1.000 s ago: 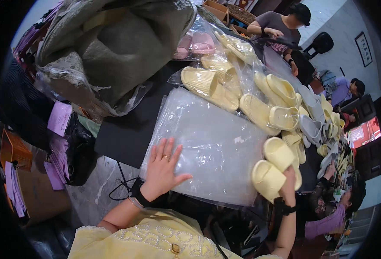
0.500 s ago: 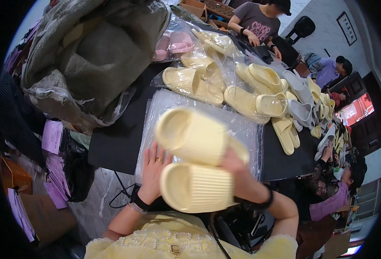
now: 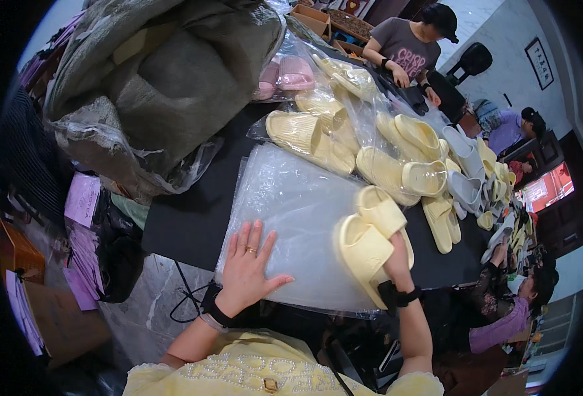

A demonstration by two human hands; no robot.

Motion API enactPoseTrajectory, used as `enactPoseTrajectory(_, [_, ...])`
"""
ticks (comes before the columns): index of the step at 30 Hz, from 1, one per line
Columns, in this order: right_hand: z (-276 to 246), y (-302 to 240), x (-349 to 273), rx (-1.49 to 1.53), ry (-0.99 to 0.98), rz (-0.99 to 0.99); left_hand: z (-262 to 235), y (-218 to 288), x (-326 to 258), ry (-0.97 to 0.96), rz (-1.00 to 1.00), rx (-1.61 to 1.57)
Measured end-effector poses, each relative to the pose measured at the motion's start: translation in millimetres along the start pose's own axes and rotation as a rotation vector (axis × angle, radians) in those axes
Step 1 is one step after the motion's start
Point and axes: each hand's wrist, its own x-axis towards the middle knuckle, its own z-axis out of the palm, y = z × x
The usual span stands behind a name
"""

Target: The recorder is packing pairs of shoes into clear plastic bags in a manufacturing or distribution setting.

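Fingers spread, my left hand (image 3: 248, 272) lies flat on a stack of clear plastic bags (image 3: 298, 198) and holds nothing. Over the right side of the stack, my right hand (image 3: 398, 259) is closed on a pair of pale yellow slippers (image 3: 364, 243). Their straps face up and to the left, and my fingers are partly hidden behind and inside them. Just beyond the stack lie more yellow slippers (image 3: 294, 131), bagged in clear plastic.
A large grey-green woven sack (image 3: 166, 86) bulges over the table's left side. Loose yellow and grey slippers (image 3: 464, 190) pile up along the right. Pink slippers (image 3: 296, 72) sit at the back. Co-workers (image 3: 410, 53) work around the black table (image 3: 186, 221).
My right hand has carried the yellow slippers to the right, turning them and uncovering the bag stack. My left hand is now fully visible on the bags.
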Motion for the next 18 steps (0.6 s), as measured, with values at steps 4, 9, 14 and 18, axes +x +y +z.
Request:
enactPoseTrajectory(4, [-26.3,-10.9,-5.0,0.061,-0.078,0.159,1.2,-3.9,-1.1,0.009,0.001,-0.039])
enactPoseTrajectory(9, [-12.7,-114.1,12.8,0.126,-0.46,-0.012,1.6,-4.3,-3.3,0.049,0.007,-0.049])
enactPoseTrajectory(14, [75.3,-113.8,29.7,-0.112,-0.631,-0.463,8.1,-11.8,-4.9,-0.009,0.046,-0.017])
enactPoseTrajectory(18, [99.3,-124.1,62.9,0.007,-0.707,-0.273,5.0,-8.9,-0.7,0.068,0.028,0.029])
